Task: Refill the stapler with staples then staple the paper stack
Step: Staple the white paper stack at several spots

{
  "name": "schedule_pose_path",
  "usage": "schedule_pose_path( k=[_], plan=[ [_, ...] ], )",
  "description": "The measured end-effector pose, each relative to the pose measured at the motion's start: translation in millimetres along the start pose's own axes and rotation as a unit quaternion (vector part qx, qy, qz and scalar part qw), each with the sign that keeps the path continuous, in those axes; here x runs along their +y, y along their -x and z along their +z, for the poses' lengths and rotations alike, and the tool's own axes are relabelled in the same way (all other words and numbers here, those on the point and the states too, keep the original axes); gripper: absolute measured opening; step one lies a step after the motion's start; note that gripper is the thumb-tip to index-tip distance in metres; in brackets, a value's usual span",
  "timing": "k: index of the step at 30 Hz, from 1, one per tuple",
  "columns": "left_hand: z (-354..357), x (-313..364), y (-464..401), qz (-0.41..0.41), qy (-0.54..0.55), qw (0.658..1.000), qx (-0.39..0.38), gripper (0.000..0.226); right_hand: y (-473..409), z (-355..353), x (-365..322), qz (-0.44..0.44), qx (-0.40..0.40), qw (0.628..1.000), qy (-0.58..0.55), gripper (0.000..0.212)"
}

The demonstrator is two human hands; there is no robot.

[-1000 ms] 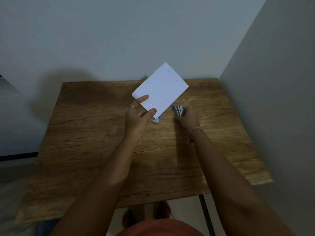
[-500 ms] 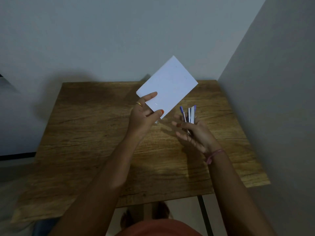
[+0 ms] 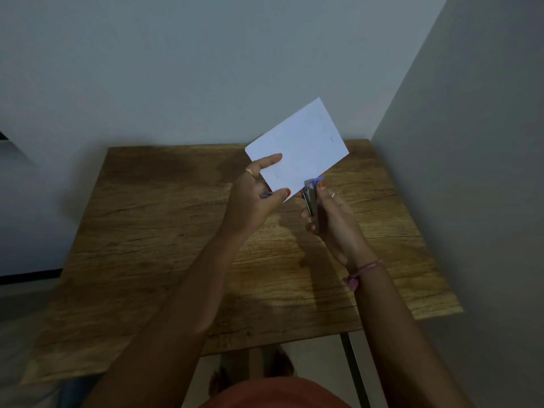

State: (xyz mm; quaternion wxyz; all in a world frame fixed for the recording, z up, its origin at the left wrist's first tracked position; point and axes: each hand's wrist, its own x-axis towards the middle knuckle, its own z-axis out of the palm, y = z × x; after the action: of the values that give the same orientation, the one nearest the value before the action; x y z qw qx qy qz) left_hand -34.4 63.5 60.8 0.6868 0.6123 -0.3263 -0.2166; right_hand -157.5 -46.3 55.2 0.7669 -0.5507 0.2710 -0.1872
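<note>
My left hand (image 3: 253, 198) pinches the lower left corner of a white paper stack (image 3: 303, 145), held tilted in the air above the wooden table (image 3: 164, 231). My right hand (image 3: 332, 219) grips a small metal stapler with a purple tip (image 3: 312, 198). The stapler's nose touches the paper's lower edge, just right of my left thumb. A small staple mark shows near the paper's lower left corner. A bit of a purple-and-white thing (image 3: 266, 195) peeks out beside my left palm; I cannot tell what it is.
The table stands in a corner, with a grey wall (image 3: 206, 69) behind it and another wall (image 3: 471, 172) close on the right. Below the table's front edge are a black table leg (image 3: 353, 369) and my feet (image 3: 253, 369).
My right hand lifted the stapler off the table and brought it up and left to the paper's lower edge. My left hand raised the paper a little.
</note>
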Motion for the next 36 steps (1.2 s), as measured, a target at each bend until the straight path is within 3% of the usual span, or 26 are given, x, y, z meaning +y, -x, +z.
schedule_pose_path(
  k=[9,15,20,22,24,26,28,36],
  plan=[
    [-6.2,8.6,1.0,0.017,-0.023,0.997,-0.075,0.059,3.9,1.4,-10.0,0.032,-0.069,0.996,-0.051,0.034],
    [-7.1,12.7,1.6,0.022,-0.017,0.994,-0.103,0.065,2.7,2.5,-7.5,0.044,-0.054,0.996,-0.054,0.028],
    [-4.6,8.5,4.3,0.051,0.037,0.995,-0.081,0.113,2.8,7.1,-7.1,0.034,-0.051,0.995,-0.074,0.025],
    [0.6,4.1,8.2,0.031,0.049,0.997,-0.052,0.119,3.1,7.4,-7.8,0.033,-0.059,0.993,-0.095,0.023],
    [6.8,1.3,12.7,0.006,0.068,0.997,-0.027,0.094,3.7,7.1,-8.8,0.035,-0.071,0.991,-0.111,0.023],
    [12.3,-0.2,16.5,-0.009,0.093,0.996,-0.014,0.048,4.5,7.6,-10.0,0.037,-0.085,0.990,-0.109,0.027],
    [16.1,-0.7,20.0,-0.026,0.090,0.996,0.013,0.025,5.9,7.9,-10.4,0.043,-0.093,0.989,-0.108,0.031],
    [24.6,5.6,26.9,-0.018,0.040,0.996,0.076,0.019,7.2,-0.6,-6.1,0.061,-0.155,0.963,-0.210,0.031]
  ],
)
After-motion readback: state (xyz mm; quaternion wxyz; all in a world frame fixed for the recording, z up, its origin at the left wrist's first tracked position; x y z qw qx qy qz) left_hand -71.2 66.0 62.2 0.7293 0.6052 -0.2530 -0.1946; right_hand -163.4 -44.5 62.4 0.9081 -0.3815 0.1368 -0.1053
